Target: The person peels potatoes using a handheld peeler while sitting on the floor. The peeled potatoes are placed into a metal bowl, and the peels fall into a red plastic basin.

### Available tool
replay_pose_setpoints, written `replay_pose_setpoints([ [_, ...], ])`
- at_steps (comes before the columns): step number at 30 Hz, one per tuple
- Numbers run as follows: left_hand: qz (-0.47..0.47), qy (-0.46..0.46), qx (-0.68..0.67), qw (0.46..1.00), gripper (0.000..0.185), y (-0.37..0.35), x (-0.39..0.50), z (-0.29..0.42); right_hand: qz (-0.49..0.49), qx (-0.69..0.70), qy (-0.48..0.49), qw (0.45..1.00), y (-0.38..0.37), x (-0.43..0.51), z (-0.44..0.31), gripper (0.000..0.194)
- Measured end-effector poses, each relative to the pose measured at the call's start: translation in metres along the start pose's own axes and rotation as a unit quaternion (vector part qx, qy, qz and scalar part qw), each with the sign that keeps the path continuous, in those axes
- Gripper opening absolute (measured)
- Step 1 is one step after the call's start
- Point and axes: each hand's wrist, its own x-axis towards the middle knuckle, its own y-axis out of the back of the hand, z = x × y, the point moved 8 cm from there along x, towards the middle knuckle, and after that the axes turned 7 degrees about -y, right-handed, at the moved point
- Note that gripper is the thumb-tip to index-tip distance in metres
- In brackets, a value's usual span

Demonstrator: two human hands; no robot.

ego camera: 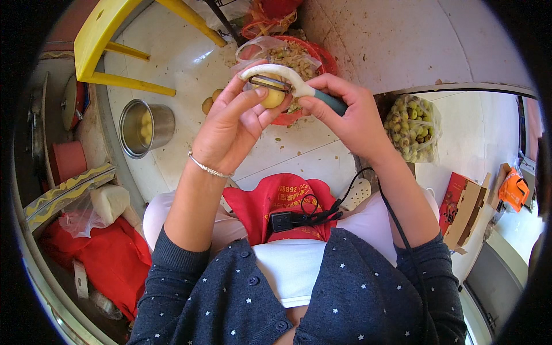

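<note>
A pale yellow, peeled round fruit (pixel 272 99) rests in my left hand (pixel 235 110), held between thumb and fingers. My right hand (pixel 345 108) grips the blue-green handle of a Y-shaped peeler (pixel 297 82) with a white frame. The peeler's metal blade lies across the top of the fruit, close to my left thumb. Beneath both hands stands a red plastic basket (pixel 286 118) lined with a clear bag and heaped with peelings (pixel 293 56). Part of the basket is hidden by my hands and the peeler.
At left, a steel pot (pixel 161 125) holds several peeled fruits in liquid. A bag of unpeeled green-brown fruits (pixel 412 125) sits at right. Brownish round fruits (pixel 208 105) lie by the basket. A yellow stool (pixel 129 82) stands upper left. A black cable (pixel 396 215) runs along my right arm.
</note>
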Motion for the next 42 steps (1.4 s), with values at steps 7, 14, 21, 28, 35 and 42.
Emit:
replay_pose_setpoints([
  [7,-0.011,0.016,0.005,1.000,0.044,-0.005,-0.004,-0.001,0.003,0.000,0.004,1.000,0.000,-0.001,-0.008,0.028],
  [14,-0.036,0.023,-0.002,0.999,0.037,-0.013,-0.006,-0.001,0.028,-0.011,0.035,0.999,0.005,-0.002,-0.011,0.028],
  [21,-0.039,0.044,-0.030,0.998,0.039,-0.012,-0.007,-0.004,0.037,-0.008,0.010,0.999,0.009,-0.002,-0.007,0.028],
  [28,-0.027,0.050,-0.063,0.996,0.045,-0.012,-0.007,-0.004,0.083,-0.068,-0.013,0.994,0.019,-0.001,0.004,0.031],
  [35,-0.019,-0.031,0.149,0.988,0.048,-0.017,-0.011,0.009,0.080,-0.072,-0.037,0.994,0.023,0.002,0.014,0.032],
  [42,-0.048,-0.116,0.417,0.900,0.054,-0.021,-0.013,0.007,0.075,-0.047,-0.054,0.995,0.020,0.003,0.010,0.027],
])
